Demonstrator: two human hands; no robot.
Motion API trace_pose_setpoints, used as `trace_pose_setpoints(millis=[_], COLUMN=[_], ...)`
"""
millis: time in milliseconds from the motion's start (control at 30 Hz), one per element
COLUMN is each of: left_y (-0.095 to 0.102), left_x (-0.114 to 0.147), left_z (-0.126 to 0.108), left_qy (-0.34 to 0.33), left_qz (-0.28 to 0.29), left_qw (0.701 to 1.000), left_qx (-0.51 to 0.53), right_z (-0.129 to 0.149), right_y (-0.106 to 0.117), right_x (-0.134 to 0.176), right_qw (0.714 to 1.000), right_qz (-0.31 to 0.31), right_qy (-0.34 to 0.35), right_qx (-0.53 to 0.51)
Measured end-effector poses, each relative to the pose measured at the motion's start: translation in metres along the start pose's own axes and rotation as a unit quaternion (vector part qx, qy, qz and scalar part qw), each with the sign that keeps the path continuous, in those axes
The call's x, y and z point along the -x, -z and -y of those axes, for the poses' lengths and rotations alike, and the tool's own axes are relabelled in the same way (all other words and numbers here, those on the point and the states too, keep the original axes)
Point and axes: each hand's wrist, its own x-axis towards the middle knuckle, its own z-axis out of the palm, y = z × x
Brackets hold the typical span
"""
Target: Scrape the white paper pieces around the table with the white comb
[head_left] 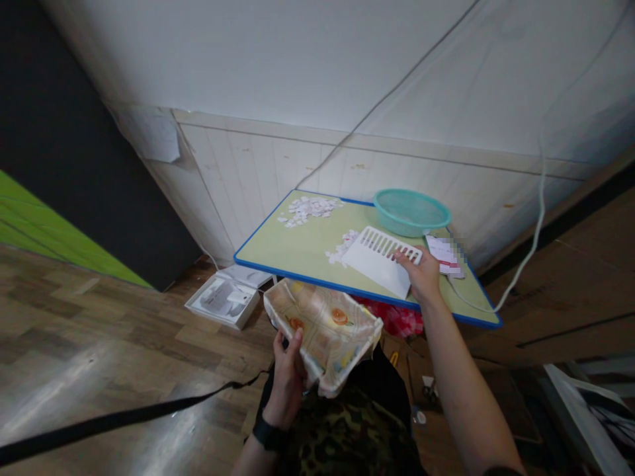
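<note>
My left hand [288, 373] grips the near left rim of a shallow box [317, 334] lined with orange-printed wrapping. The box is tilted below the table's front edge, above my lap. In my right hand [423, 272] is a flat white panel [377, 268] with a row of slots along its far edge. The panel lies low over the table [282, 241], its left edge at a small heap of white paper scraps [340, 250]. A larger pile of scraps [313, 209] lies at the table's back left.
A turquoise basin [411, 213] stands at the back right of the table, with printed papers [444, 254] in front. A white cable [536, 225] hangs down over the right side. An open white box [225, 297] lies on the floor at left. Red plastic [397, 319] shows under the table.
</note>
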Motion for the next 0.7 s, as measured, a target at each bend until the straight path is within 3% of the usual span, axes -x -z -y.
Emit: trace_pose_setpoints(millis=[267, 400, 700], left_y=[-0.004, -0.005, -0.004], left_x=[0.014, 0.017, 0.013], left_z=[-0.007, -0.011, -0.009], left_qy=[-0.015, -0.03, -0.049], left_qz=[0.01, 0.01, -0.006], left_qw=[0.999, 0.999, 0.998], left_qx=[0.036, 0.026, 0.028], right_z=[-0.007, -0.004, -0.003], right_y=[-0.022, -0.027, -0.02], right_x=[-0.002, -0.004, -0.001], right_qw=[0.999, 0.998, 0.997], right_qz=[0.0, 0.029, 0.007], right_qy=[0.006, -0.002, -0.03], right_qx=[-0.043, -0.047, -0.073])
